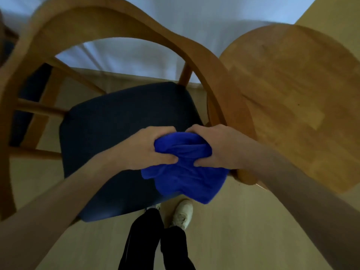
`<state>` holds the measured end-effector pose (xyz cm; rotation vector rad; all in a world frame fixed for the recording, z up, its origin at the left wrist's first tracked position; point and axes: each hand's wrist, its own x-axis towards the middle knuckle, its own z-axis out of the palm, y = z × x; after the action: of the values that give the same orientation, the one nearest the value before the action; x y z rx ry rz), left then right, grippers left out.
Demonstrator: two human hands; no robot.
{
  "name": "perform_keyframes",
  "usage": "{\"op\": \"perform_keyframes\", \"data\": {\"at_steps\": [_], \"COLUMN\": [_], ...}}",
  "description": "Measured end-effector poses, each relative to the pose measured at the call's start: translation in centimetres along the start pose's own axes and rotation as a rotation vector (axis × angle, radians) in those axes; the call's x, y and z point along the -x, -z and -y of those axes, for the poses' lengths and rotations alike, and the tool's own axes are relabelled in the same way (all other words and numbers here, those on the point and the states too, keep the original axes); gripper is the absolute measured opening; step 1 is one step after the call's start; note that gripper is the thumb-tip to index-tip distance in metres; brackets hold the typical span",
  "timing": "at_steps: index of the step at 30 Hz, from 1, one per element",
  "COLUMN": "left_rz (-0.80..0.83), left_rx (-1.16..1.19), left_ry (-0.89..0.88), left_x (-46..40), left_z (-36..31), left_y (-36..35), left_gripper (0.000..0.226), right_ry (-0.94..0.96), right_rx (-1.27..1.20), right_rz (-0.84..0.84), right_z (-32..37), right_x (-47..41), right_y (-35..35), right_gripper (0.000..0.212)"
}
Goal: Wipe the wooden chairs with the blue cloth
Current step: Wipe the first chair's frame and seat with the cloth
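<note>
A wooden chair (pixel 64 22) with a curved back rail and a dark blue padded seat (pixel 116 123) stands directly below me. Both hands hold a bunched blue cloth (pixel 187 170) above the seat's front right corner. My left hand (pixel 144 149) grips the cloth's left side, my right hand (pixel 218 149) its right side. The cloth's lower part hangs loose past the seat edge. The right arm rail of the chair (pixel 220 88) runs down just behind my right hand.
A round wooden tabletop (pixel 296 98) sits close on the right, touching the chair's arm rail. White fabric (pixel 136 59) hangs behind the chair. Pale wood floor (pixel 243 221) lies below, with my legs in black trousers and a white shoe (pixel 182 214) near the seat's front.
</note>
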<state>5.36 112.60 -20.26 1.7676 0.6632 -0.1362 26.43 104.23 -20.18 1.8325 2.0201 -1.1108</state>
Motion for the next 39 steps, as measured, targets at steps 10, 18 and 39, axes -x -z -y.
{"op": "perform_keyframes", "data": {"at_steps": [10,18,39], "left_rz": [-0.773,-0.177,-0.685], "left_rx": [-0.656,-0.622,-0.420], "left_ry": [0.037,0.313,-0.014], "left_x": [6.4,7.5,0.7], "left_z": [9.6,18.5,9.7], "left_y": [7.4,-0.5,20.9], "left_gripper": [0.038,0.029,0.021], "right_ry": [-0.021,-0.408,0.121], "right_rx": [0.024,-0.318,-0.454], "right_rz": [-0.507,-0.209,-0.587], "right_z": [6.5,7.4,11.7], "right_x": [-11.5,-13.5,-15.0], "right_y": [1.2,-10.7,10.8], "right_gripper": [0.041,0.047,0.041]}}
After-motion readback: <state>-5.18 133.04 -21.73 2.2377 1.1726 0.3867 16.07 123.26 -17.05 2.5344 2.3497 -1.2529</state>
